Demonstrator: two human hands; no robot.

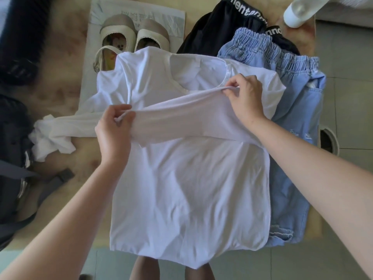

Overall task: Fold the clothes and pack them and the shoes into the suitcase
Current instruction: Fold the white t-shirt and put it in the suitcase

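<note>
A white long-sleeved shirt lies spread on the wooden table, its hem hanging over the near edge. One sleeve is stretched across the chest. My left hand pinches that sleeve near its left end, and my right hand pinches it near the collar. The other sleeve lies bunched to the left. Light blue denim shorts lie under the shirt's right side. Black shorts with a lettered waistband lie at the back. A pair of beige shoes stands on a white bag at the back left.
A dark open suitcase with grey straps sits at the left edge of the table. A clear bottle with a white cap lies at the back right. Grey floor tiles and a round drain are to the right.
</note>
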